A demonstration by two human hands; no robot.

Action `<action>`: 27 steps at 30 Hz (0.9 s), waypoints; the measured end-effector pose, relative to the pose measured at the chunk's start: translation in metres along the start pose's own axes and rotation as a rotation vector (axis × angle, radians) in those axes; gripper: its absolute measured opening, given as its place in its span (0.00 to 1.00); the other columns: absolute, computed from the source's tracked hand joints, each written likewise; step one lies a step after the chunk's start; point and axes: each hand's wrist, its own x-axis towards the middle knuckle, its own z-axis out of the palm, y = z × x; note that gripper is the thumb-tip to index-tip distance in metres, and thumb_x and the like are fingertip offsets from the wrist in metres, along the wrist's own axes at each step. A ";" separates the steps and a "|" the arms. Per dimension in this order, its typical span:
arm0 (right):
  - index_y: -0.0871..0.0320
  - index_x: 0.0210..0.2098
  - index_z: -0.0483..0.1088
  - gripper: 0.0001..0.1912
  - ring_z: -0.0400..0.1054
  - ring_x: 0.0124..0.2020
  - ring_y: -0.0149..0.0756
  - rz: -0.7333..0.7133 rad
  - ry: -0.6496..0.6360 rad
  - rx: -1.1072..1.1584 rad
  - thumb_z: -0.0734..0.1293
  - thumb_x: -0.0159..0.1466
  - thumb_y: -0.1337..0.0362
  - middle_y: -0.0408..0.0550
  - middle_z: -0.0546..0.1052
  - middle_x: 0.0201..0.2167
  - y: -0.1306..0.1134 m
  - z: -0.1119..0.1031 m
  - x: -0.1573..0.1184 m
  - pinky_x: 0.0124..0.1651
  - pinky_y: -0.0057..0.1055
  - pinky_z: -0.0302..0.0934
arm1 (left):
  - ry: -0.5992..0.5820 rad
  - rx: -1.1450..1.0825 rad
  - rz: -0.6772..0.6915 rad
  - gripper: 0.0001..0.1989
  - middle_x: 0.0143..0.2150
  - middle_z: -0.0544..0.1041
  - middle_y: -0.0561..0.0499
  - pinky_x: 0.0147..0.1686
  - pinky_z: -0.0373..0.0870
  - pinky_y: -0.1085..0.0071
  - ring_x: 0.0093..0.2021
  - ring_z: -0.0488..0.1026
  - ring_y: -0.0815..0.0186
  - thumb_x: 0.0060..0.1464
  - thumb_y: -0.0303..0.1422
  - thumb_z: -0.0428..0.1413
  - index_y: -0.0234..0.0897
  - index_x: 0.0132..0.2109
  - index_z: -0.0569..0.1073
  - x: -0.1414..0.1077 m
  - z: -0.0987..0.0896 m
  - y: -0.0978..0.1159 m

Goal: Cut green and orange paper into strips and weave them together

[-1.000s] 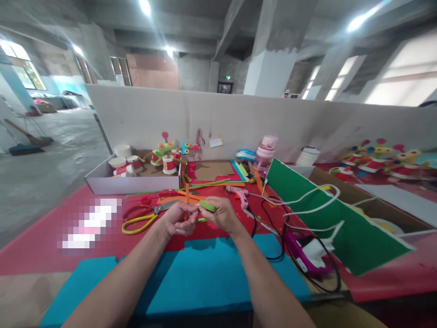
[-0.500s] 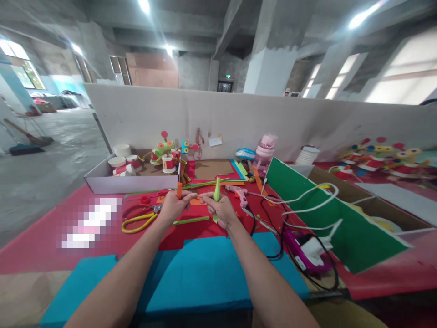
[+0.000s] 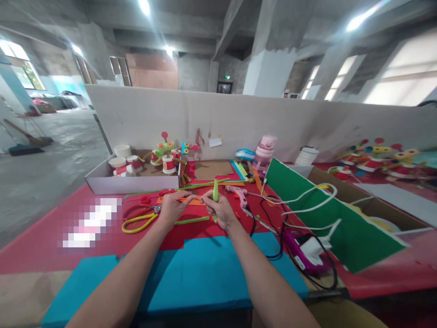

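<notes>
My left hand (image 3: 173, 207) is closed in a pinch on an orange paper strip (image 3: 187, 199), which runs across toward the other hand. My right hand (image 3: 221, 210) grips a light green paper strip (image 3: 215, 187) that stands upright out of the fist, its lower end showing below. The fingertips of both hands nearly meet where the two strips come together; the exact join is hidden by the fingers. Under the hands lies another green strip (image 3: 191, 220) on the red table cover. Scissors with yellow handles (image 3: 138, 224) rest beside my left wrist.
A pink glue gun (image 3: 238, 195) lies right of my hands, with cables trailing to a purple power strip (image 3: 300, 255). A white tray (image 3: 133, 183) holds paper cups and a paper-cup figure. A green board (image 3: 327, 218) stands at the right. Blue sheets (image 3: 198, 278) cover the front edge.
The orange strip's end, upright above my left hand before, now lies flat toward my right hand. The green strip has shifted slightly left and turned a little.
</notes>
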 end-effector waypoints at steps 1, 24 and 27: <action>0.59 0.28 0.71 0.11 0.49 0.14 0.20 -0.005 -0.019 0.000 0.72 0.54 0.58 0.39 0.71 0.21 0.000 -0.001 -0.001 0.17 0.22 0.40 | 0.003 0.011 0.008 0.10 0.23 0.77 0.52 0.29 0.64 0.76 0.25 0.71 0.69 0.54 0.37 0.56 0.39 0.32 0.80 0.000 -0.001 0.000; 0.55 0.35 0.68 0.14 0.50 0.18 0.24 -0.147 -0.064 -0.191 0.71 0.54 0.55 0.37 0.67 0.23 -0.012 -0.006 -0.003 0.20 0.24 0.45 | -0.031 0.091 0.076 0.13 0.22 0.72 0.51 0.27 0.58 0.75 0.22 0.63 0.70 0.53 0.38 0.56 0.38 0.23 0.71 -0.001 -0.006 0.005; 0.56 0.29 0.70 0.10 0.56 0.21 0.27 -0.267 -0.005 -0.526 0.70 0.57 0.56 0.39 0.67 0.21 -0.016 -0.004 -0.005 0.24 0.25 0.49 | -0.059 0.118 0.094 0.12 0.21 0.71 0.51 0.27 0.57 0.75 0.22 0.63 0.70 0.52 0.36 0.56 0.38 0.23 0.71 -0.001 -0.007 -0.001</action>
